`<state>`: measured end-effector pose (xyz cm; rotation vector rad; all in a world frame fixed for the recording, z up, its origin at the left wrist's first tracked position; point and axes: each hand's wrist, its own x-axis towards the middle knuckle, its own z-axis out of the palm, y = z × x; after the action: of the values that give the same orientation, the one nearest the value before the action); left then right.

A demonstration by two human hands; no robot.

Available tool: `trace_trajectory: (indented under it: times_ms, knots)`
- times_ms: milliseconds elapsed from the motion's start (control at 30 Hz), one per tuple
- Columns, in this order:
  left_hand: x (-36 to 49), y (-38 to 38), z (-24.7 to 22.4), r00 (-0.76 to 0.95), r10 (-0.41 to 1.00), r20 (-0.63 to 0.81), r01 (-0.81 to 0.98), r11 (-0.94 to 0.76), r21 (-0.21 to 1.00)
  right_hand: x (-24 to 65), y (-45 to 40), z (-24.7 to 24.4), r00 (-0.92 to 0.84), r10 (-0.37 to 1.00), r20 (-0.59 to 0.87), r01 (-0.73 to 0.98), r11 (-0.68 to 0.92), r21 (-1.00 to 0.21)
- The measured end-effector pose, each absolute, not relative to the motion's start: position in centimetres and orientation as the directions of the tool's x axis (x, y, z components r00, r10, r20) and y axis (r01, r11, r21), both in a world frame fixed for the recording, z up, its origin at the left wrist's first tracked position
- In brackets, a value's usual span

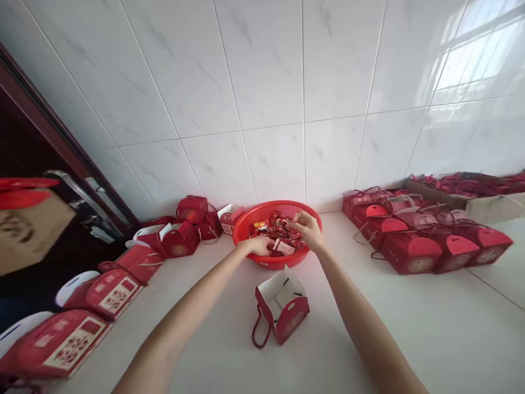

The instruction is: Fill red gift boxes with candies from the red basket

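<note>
Pale pink wrapped packet (284, 247): inside the round red plastic basket (239, 229), long axis towards four o'clock.
Left hand (259, 245): nearer, packet at its three o'clock; I can't tell whether the fingers grip.
Right hand (307, 227): packet at seven; fingertips curled close, anything between them hidden from me.
Open red cardboard box (292, 323): six o'clock of the basket.
Room: pale smooth surface (324, 350) at three and nine, tiled wall (270, 82) at twelve.

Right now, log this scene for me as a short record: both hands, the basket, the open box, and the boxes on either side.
Left hand: among wrapped packets; grip unclear
Right hand: at the basket's right side, fingers bent; any hold unclear
Basket: red, near the tiled wall, containing the packets
Open box: red outside, pale inside, nearer the camera than the basket
Left-side boxes: red, some open
Right-side boxes: red, grouped closely
</note>
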<state>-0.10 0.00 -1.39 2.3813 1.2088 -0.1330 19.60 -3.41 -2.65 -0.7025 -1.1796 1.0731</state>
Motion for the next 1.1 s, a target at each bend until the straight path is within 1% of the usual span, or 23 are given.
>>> trace_trajectory:
  times_ms: [100, 167, 267, 367, 433, 533, 600, 767, 833, 900, 1000, 1100]
  knots:
    - [0.5, 0.1, -1.8, 0.586, 0.751, -0.303, 0.797, -0.466, 0.384, 19.6, -3.6, -2.6, -0.008, 0.938, 0.347, -0.278, 0.331, -0.902]
    - [0.8, 0.0, -1.7, 0.583, 0.76, -0.288, 0.788, -0.442, 0.428, 19.7, -3.8, -2.4, 0.027, 0.944, 0.329, -0.274, 0.324, -0.906]
    - [0.6, -0.3, -1.1, 0.573, 0.795, -0.2, 0.748, -0.406, 0.525, 19.6, -3.9, -2.2, 0.095, 0.948, 0.305, -0.286, 0.32, -0.903]
    - [0.2, -0.6, -0.6, 0.526, 0.847, -0.077, 0.693, -0.374, 0.616, 19.6, -3.9, -2.0, 0.106, 0.949, 0.296, -0.304, 0.314, -0.899]
    - [0.0, -0.9, -0.4, 0.455, 0.89, 0.018, 0.613, -0.328, 0.718, 19.7, -3.8, -1.9, 0.078, 0.953, 0.292, -0.308, 0.302, -0.902]
    - [0.4, -1.5, -0.1, 0.308, 0.943, 0.127, 0.38, -0.244, 0.892, 19.9, -3.8, -1.8, 0.009, 0.959, 0.282, -0.307, 0.271, -0.912]
    - [0.9, -2.0, 0.1, 0.251, 0.955, 0.159, 0.244, -0.221, 0.944, 20.1, -3.9, -1.7, -0.043, 0.961, 0.275, -0.305, 0.249, -0.919]
    - [2.6, -2.7, 0.6, 0.184, 0.963, 0.196, 0.063, -0.21, 0.976, 20.3, -4.4, -1.5, -0.193, 0.946, 0.261, -0.228, 0.216, -0.949]
    - [3.0, -2.6, 0.6, 0.167, 0.967, 0.194, 0.031, -0.202, 0.979, 20.3, -4.6, -1.4, -0.219, 0.94, 0.263, -0.222, 0.214, -0.951]
    - [3.1, -2.4, 0.6, 0.165, 0.969, 0.183, 0.03, -0.19, 0.981, 20.2, -4.7, -1.4, -0.21, 0.939, 0.271, -0.256, 0.214, -0.943]
    - [2.4, -2.0, 0.2, 0.179, 0.971, 0.155, 0.108, -0.176, 0.978, 20.1, -4.5, -1.4, -0.145, 0.953, 0.267, -0.346, 0.204, -0.916]
    - [1.0, -1.5, -0.4, 0.2, 0.961, 0.19, 0.331, -0.248, 0.91, 20.1, -4.2, -1.5, -0.038, 0.97, 0.239, -0.409, 0.203, -0.89]
